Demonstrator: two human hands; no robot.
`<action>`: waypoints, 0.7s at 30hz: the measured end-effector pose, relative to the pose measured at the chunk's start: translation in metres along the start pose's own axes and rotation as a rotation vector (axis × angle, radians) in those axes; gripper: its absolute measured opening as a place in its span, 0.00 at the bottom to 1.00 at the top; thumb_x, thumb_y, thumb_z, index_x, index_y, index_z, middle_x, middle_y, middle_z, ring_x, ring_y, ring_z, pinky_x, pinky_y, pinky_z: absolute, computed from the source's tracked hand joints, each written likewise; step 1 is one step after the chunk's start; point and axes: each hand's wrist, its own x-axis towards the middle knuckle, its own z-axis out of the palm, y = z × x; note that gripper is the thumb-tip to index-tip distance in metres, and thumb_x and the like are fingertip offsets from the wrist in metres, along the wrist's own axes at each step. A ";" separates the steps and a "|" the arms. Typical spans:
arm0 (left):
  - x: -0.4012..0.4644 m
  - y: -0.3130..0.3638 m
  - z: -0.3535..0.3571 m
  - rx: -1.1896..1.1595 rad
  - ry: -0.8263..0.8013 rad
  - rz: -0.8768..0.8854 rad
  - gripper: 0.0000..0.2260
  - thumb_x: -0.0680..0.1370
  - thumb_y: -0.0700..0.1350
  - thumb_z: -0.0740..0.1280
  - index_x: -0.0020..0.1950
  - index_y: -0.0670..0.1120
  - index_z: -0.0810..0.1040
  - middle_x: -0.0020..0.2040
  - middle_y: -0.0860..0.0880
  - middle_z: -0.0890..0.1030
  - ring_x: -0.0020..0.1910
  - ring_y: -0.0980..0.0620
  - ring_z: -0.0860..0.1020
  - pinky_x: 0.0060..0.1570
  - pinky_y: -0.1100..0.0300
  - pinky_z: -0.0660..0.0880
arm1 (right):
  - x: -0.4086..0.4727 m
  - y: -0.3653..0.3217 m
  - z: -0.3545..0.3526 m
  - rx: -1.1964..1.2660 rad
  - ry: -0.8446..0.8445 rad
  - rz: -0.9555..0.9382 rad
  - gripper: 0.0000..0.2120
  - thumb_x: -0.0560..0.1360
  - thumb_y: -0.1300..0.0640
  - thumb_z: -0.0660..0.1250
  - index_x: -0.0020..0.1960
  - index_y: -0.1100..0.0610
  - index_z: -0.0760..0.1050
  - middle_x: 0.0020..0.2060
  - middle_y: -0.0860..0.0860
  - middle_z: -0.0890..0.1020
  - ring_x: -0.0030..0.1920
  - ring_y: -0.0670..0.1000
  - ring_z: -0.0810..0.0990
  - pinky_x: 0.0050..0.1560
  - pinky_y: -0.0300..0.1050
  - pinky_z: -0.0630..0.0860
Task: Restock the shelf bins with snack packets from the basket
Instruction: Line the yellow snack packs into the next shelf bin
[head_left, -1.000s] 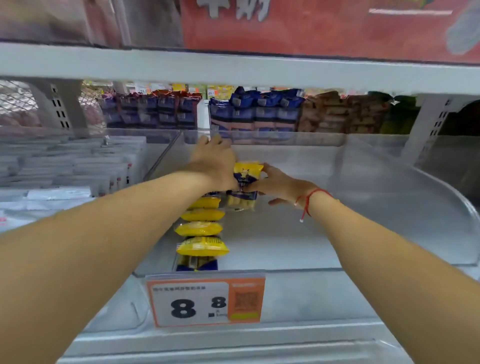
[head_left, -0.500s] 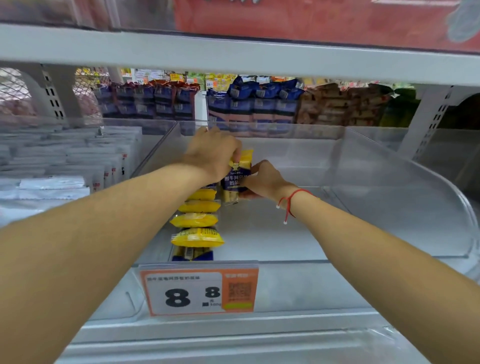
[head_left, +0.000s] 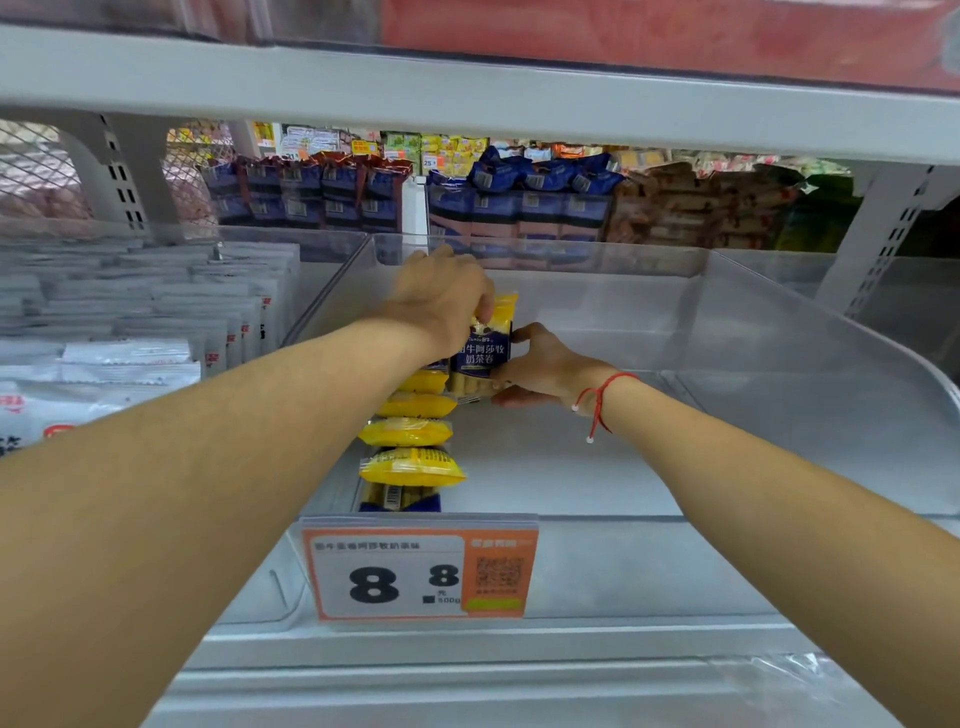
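Gripping a yellow-and-navy snack packet, both hands, left hand and right hand; price tag reads 8.8.

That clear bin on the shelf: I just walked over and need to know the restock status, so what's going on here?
A person is stocking the clear bin. Both hands hold one yellow-and-blue snack packet upright at the back of a row of matching packets: the left hand grips its top, the right hand steadies its side. Most of the bin is bare. An orange price tag hangs in front.

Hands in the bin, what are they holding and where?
One upright snack packet: the left hand grips its yellow top, the right hand its lower right side.
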 end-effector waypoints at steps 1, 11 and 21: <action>0.000 0.000 0.000 -0.003 0.004 -0.007 0.12 0.74 0.37 0.70 0.50 0.55 0.81 0.63 0.51 0.74 0.62 0.48 0.68 0.52 0.57 0.63 | -0.001 0.000 -0.001 0.011 -0.005 0.000 0.28 0.75 0.68 0.65 0.70 0.58 0.57 0.61 0.62 0.75 0.47 0.56 0.80 0.48 0.45 0.78; -0.008 0.002 -0.004 0.140 -0.146 0.069 0.14 0.78 0.41 0.65 0.61 0.56 0.79 0.65 0.51 0.71 0.66 0.47 0.65 0.60 0.54 0.62 | -0.020 -0.010 -0.010 -0.183 -0.079 0.108 0.18 0.78 0.62 0.64 0.66 0.61 0.63 0.61 0.60 0.75 0.48 0.54 0.80 0.56 0.47 0.78; -0.065 0.021 -0.090 -0.082 -0.127 -0.052 0.22 0.74 0.39 0.64 0.65 0.57 0.75 0.64 0.50 0.77 0.61 0.45 0.75 0.56 0.54 0.73 | -0.137 -0.029 -0.033 -0.307 0.178 -0.196 0.13 0.74 0.55 0.70 0.56 0.58 0.79 0.54 0.54 0.81 0.56 0.53 0.79 0.57 0.46 0.76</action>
